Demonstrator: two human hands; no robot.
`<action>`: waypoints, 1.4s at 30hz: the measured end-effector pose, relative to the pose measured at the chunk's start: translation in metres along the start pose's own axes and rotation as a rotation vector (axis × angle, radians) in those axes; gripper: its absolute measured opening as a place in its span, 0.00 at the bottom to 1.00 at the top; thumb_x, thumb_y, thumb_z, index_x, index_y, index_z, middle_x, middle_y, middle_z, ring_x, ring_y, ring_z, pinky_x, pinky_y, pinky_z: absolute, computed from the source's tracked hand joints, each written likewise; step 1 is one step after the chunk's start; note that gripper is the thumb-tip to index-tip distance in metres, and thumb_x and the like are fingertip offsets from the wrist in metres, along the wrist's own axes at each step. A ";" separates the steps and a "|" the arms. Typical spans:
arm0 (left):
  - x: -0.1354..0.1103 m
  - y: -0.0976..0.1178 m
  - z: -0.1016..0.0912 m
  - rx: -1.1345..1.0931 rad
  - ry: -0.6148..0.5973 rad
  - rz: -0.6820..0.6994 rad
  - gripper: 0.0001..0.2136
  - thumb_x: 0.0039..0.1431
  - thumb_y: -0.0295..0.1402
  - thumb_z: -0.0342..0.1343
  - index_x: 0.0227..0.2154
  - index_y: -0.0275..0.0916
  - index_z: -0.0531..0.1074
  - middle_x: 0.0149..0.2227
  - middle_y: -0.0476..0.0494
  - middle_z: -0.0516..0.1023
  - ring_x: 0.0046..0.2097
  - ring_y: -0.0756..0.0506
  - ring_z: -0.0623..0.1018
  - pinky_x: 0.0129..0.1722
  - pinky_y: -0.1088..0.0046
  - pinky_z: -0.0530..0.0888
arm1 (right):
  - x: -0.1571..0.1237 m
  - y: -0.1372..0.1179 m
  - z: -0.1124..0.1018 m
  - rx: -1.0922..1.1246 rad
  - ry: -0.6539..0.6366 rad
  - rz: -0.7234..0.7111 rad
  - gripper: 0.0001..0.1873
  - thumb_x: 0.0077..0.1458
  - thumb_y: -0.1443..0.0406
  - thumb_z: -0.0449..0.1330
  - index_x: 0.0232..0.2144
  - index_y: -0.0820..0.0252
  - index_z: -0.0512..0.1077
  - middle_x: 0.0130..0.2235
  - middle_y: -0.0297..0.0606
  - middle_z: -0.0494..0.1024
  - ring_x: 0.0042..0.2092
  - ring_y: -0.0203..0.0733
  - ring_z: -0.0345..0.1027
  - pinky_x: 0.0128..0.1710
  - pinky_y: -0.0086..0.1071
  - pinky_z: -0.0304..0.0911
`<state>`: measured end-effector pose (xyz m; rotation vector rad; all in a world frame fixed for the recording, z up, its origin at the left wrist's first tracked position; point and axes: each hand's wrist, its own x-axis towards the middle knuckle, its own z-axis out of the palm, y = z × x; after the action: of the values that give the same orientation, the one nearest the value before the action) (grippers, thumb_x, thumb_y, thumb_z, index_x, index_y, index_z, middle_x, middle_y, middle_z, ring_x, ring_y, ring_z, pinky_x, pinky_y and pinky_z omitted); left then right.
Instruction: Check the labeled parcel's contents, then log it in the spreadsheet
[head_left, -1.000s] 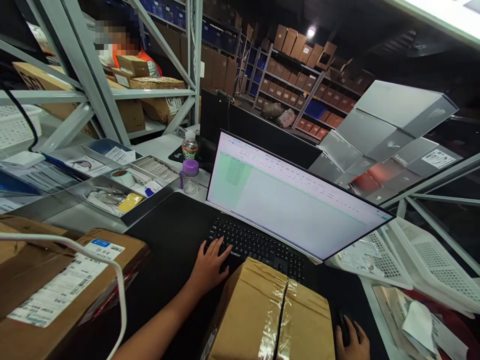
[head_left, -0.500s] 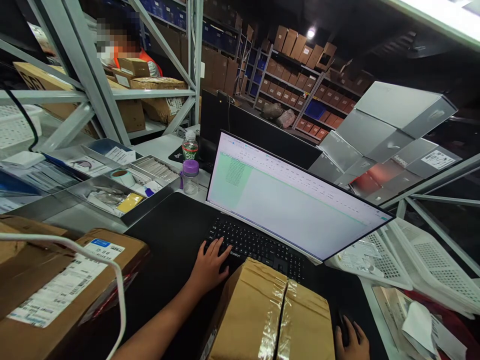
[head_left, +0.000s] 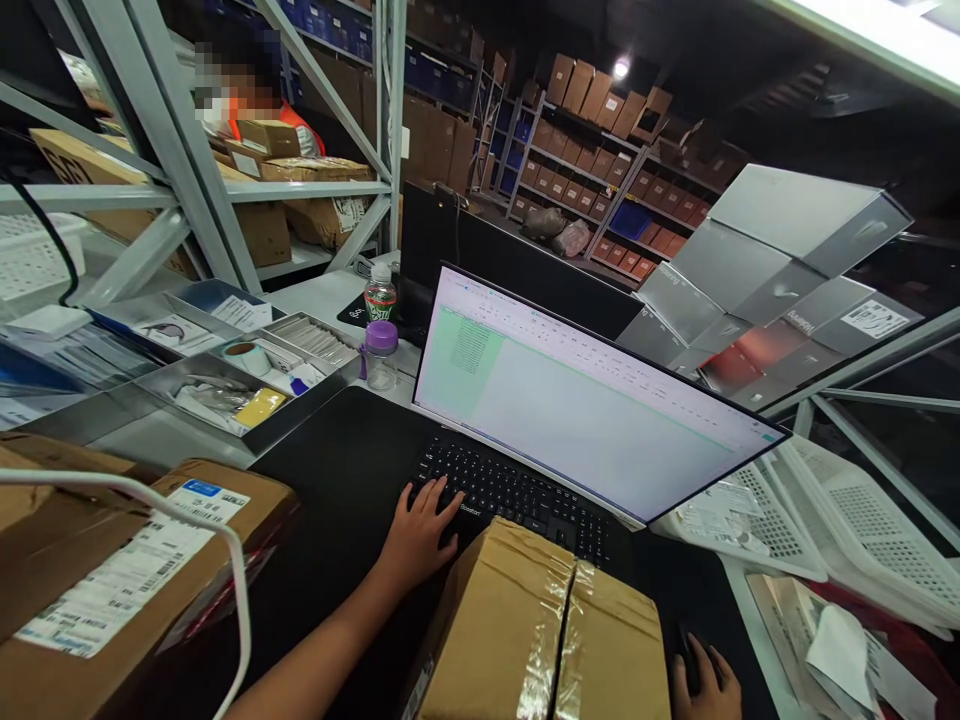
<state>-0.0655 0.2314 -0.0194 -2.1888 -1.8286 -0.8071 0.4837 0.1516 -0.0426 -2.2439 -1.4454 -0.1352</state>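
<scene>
Beside a taped carton (head_left: 502,625), my open left hand (head_left: 421,535) touches the left end of a keyboard (head_left: 510,490) stretching rightward; my right hand (head_left: 706,682) grips a mouse (head_left: 685,650).

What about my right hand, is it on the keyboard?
No, the right hand holds the black mouse, to the right of the taped box.

The left hand (head_left: 420,535) lies with fingers spread on the lower left of a black keyboard (head_left: 517,490); the right hand (head_left: 706,682) cups a dark mouse (head_left: 685,652). Between the 2 hands sits a carton (head_left: 499,625) (shiny tape lines its seam). Behind the keyboard stands a lit monitor (head_left: 585,400), 2 bottles (head_left: 381,365) near its left edge.
</scene>
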 end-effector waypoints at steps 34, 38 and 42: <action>-0.001 0.000 0.001 -0.032 -0.016 -0.025 0.26 0.58 0.37 0.60 0.61 0.49 0.73 0.66 0.31 0.71 0.65 0.32 0.71 0.68 0.42 0.59 | -0.001 -0.006 -0.003 0.018 0.007 0.042 0.35 0.55 0.42 0.49 0.53 0.55 0.77 0.59 0.53 0.69 0.61 0.66 0.66 0.55 0.59 0.69; -0.001 0.000 0.001 -0.019 -0.013 -0.020 0.25 0.59 0.37 0.59 0.61 0.49 0.74 0.66 0.30 0.71 0.65 0.31 0.71 0.67 0.41 0.60 | 0.000 -0.005 -0.002 0.015 0.005 0.034 0.36 0.55 0.42 0.48 0.52 0.56 0.77 0.59 0.54 0.70 0.61 0.67 0.67 0.55 0.59 0.69; -0.001 0.000 0.002 -0.026 -0.017 -0.024 0.26 0.58 0.37 0.60 0.61 0.49 0.73 0.66 0.31 0.72 0.65 0.31 0.71 0.67 0.41 0.59 | 0.001 -0.005 -0.002 0.012 0.019 0.043 0.36 0.54 0.42 0.48 0.51 0.56 0.78 0.59 0.54 0.71 0.60 0.69 0.67 0.54 0.61 0.69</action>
<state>-0.0652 0.2313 -0.0216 -2.2002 -1.8661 -0.8241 0.4797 0.1531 -0.0389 -2.2564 -1.3838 -0.1339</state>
